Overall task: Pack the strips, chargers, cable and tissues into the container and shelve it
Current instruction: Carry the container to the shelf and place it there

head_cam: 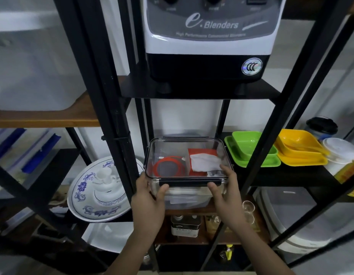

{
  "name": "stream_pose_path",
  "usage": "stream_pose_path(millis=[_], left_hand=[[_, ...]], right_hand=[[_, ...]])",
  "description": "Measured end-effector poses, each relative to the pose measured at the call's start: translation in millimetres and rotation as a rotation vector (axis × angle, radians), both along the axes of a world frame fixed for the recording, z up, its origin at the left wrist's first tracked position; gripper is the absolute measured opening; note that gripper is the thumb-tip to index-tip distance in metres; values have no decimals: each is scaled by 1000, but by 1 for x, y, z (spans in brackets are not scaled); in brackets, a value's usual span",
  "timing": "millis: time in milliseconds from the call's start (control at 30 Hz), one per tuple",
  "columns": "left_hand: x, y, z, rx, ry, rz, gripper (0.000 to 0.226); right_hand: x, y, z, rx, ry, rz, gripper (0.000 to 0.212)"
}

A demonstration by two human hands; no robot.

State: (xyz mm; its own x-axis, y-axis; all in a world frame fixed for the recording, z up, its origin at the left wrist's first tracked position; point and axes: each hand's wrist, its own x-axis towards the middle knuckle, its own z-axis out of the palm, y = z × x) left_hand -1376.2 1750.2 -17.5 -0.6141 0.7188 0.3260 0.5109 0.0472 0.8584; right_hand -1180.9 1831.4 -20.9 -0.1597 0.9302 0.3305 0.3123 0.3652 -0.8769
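A clear plastic container (172, 144) with a dark-clipped lid sits between the black uprights of the shelf unit, at mid height. Through the lid I see a coiled orange cable (168, 165), a red tissue pack with white tissue (204, 161) showing, and a small grey item (213, 173) near the front right corner. My left hand (147, 197) grips the container's front left corner, thumb on the front wall. My right hand (226, 187) holds the front right corner, fingers over the lid edge.
A white and black blender base (208, 42) stands on the black shelf (200, 92) above. Left lies a blue-patterned white plate (87, 195) with cups. Right are green trays (251, 149), yellow trays (299, 147) and a white tub (339, 153). Bottles and glasses stand below.
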Motion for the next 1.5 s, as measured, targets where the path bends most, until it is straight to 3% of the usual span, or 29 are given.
stream_pose_path(millis=[167,367,533,700,1000,1167,1267,1400,1500], left_hand=[[-2,20,19,-195,87,-110,81],[-15,36,32,-356,336,-165,58],[-16,51,38,-613,593,-140,73],[-18,56,40,-706,676,-129,87],[-23,68,50,-827,956,-227,78],[-23,70,55,-830,1034,-245,68],[-27,69,63,-808,1142,-296,40],[-28,62,71,-673,1245,-360,24],[-30,49,76,-520,1260,-324,26]], right_hand=[[-7,27,4,-26,-104,53,56],[-12,49,7,-70,-182,84,60],[-15,64,9,-100,-142,108,58],[-14,67,4,-95,-135,99,58],[-12,70,4,-134,-184,90,64],[-21,62,17,-159,-347,41,65],[-26,55,30,-214,-475,26,68],[-26,42,48,-230,-726,-14,72],[-23,27,62,-92,-871,-98,67]])
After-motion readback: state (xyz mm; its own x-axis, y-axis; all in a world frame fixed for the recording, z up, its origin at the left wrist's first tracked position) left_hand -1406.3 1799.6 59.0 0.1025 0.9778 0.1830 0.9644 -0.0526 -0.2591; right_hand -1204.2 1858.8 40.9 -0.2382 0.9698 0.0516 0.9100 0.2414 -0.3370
